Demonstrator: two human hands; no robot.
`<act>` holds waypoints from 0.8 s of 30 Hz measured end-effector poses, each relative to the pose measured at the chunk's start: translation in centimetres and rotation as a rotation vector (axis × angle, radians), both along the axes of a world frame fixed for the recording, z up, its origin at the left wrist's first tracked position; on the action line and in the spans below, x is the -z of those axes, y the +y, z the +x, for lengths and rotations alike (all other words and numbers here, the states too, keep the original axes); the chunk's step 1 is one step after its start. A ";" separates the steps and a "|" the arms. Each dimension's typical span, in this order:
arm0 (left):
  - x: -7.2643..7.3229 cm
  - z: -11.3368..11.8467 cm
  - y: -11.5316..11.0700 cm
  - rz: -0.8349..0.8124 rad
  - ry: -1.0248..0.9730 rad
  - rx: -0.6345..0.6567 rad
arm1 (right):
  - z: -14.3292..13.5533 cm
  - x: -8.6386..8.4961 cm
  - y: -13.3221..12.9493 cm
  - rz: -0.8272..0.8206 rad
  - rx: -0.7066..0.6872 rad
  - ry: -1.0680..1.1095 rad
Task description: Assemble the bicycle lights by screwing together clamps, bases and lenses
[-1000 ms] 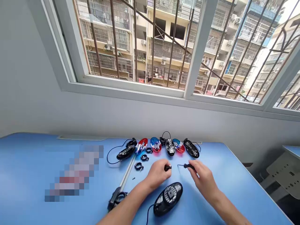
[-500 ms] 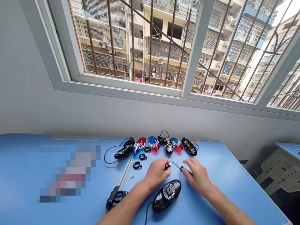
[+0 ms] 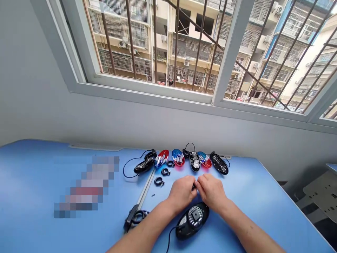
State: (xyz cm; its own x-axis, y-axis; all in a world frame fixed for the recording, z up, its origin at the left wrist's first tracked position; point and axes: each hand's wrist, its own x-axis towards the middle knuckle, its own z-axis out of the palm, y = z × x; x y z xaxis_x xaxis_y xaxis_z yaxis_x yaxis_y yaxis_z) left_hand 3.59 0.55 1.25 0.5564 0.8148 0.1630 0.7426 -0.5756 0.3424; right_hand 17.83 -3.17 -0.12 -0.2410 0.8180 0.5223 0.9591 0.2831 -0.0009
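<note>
My left hand (image 3: 183,189) is closed around a small black part (image 3: 194,186), of which only a dark edge shows between the hands. Pressed up against it, my right hand (image 3: 212,189) is closed too, its fingertips at the same part. The screwdriver seen in it earlier is hidden by the fingers now. Just below the hands lies a glossy black oval unit (image 3: 192,221) with a ridged round base and a cable. Black ring clamps (image 3: 159,181) and a tiny screw (image 3: 153,195) lie left of my hands.
Along the back sit red-and-blue oval shells (image 3: 178,158), an open oval housing with silvery insides (image 3: 195,161) and black oval units (image 3: 219,163) with cables. A black clamp piece (image 3: 135,218) is beside my left forearm. A barred window (image 3: 158,42) is above the blue table (image 3: 263,211).
My right hand has moved left to meet my left hand, and the screwdriver has gone out of sight behind the fingers. The whole view has shifted slightly.
</note>
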 end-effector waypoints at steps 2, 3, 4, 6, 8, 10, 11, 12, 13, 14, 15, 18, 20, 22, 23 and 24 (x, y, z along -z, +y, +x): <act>0.1 0.1 0.0 -0.007 0.019 0.002 | 0.2 0.0 -0.1 0.006 -0.011 -0.007; 0.1 0.2 -0.1 -0.009 0.027 0.002 | 0.2 0.0 -0.2 0.013 -0.023 -0.008; 0.1 0.2 -0.1 -0.011 0.035 0.002 | 0.2 -0.1 -0.2 0.020 -0.037 -0.006; 0.1 0.2 -0.1 -0.014 0.048 0.004 | 0.3 -0.1 -0.3 0.019 -0.068 0.008; 0.0 0.2 -0.2 -0.016 0.057 0.005 | 0.4 -0.2 -0.4 -0.014 -0.094 0.032; 0.0 0.1 -0.2 -0.019 0.063 0.008 | 0.6 -0.4 -0.6 -0.058 -0.128 0.064; -0.1 0.1 -0.2 -0.020 0.065 0.009 | 0.6 -0.4 -0.6 -0.078 -0.146 0.082; -0.1 0.1 -0.2 -0.021 0.067 0.008 | 0.7 -0.5 -0.7 -0.094 -0.164 0.102; -0.1 0.1 -0.2 -0.022 0.069 0.006 | 0.8 -0.6 -0.8 -0.108 -0.181 0.121; -0.2 0.1 -0.2 -0.023 0.071 0.002 | 0.8 -0.7 -0.8 -0.120 -0.193 0.142; -0.2 0.1 -0.2 -0.023 0.073 -0.001 | 0.8 -0.8 -0.9 -0.131 -0.199 0.165; -0.2 0.1 -0.2 -0.020 0.076 -0.005 | 0.8 -0.9 -0.9 -0.138 -0.151 0.211; -0.2 0.1 -0.3 -0.013 0.078 -0.003 | 0.7 -1.0 -0.9 -0.133 -0.071 0.168; -0.2 0.2 -0.3 -0.007 0.083 0.007 | 0.5 -0.9 -0.8 -0.135 -0.005 0.095; -0.2 0.2 -0.3 -0.004 0.086 0.014 | 0.5 -0.9 -0.8 -0.141 0.012 0.068; -0.1 0.2 -0.4 -0.002 0.089 0.021 | 0.4 -0.8 -0.8 -0.145 0.021 0.054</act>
State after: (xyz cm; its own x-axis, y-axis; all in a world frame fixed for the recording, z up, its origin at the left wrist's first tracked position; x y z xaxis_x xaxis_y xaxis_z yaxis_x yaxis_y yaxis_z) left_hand 3.80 0.19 1.40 0.5853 0.8032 0.1108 0.7581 -0.5906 0.2766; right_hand 18.23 -3.95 0.73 -0.1979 0.8904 0.4099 0.9622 0.2562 -0.0920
